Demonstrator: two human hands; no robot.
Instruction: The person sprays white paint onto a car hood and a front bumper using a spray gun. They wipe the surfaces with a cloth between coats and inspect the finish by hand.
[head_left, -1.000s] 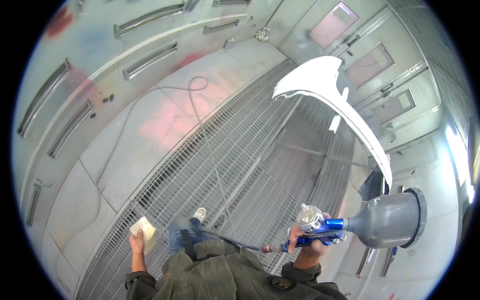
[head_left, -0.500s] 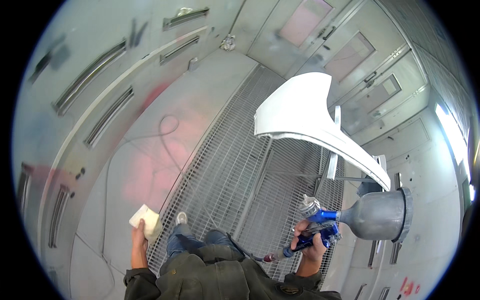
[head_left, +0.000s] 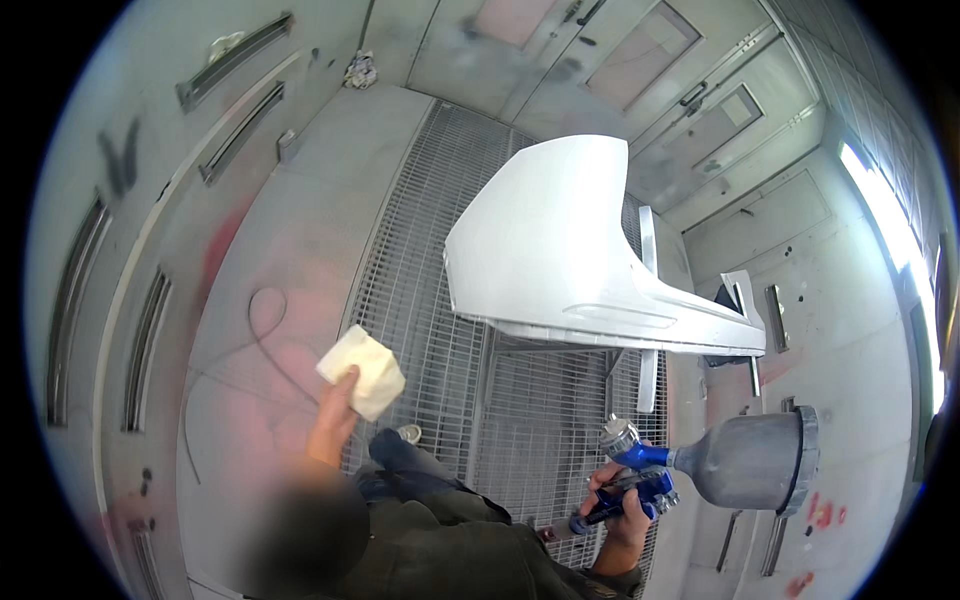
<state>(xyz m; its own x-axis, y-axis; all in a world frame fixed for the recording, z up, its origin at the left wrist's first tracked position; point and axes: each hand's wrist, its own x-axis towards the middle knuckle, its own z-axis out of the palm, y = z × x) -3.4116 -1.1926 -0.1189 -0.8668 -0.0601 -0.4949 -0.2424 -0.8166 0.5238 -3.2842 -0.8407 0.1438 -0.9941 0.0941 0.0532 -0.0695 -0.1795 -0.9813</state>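
Observation:
My left hand (head_left: pixel 336 408) grips a pale yellow folded cloth (head_left: pixel 366 376), held out over the floor grating to the near left of the panel. In my right hand (head_left: pixel 624 528) is a blue spray gun (head_left: pixel 652 488), its large grey cup (head_left: pixel 750 462) tilted over to the right and a hose fitting at the bottom of its handle. Fingers wrap the gun's grip; whether the trigger is pressed, I cannot tell. A white car fender (head_left: pixel 550 235) rests ahead on a metal stand (head_left: pixel 648 382). Neither the cloth nor the gun touches it.
Metal grating (head_left: pixel 420 225) covers the middle of the floor. A thin hose (head_left: pixel 268 318) lies looped on the pink-stained floor at left. Grey booth walls with slotted vents (head_left: pixel 148 345) stand on the left, and doors with windows (head_left: pixel 645 55) close the far side.
My left hand has risen and come forward and rightward with the cloth, nearer the fender. The view has shifted, and the fender looks larger and closer. The spray gun stays in my right hand.

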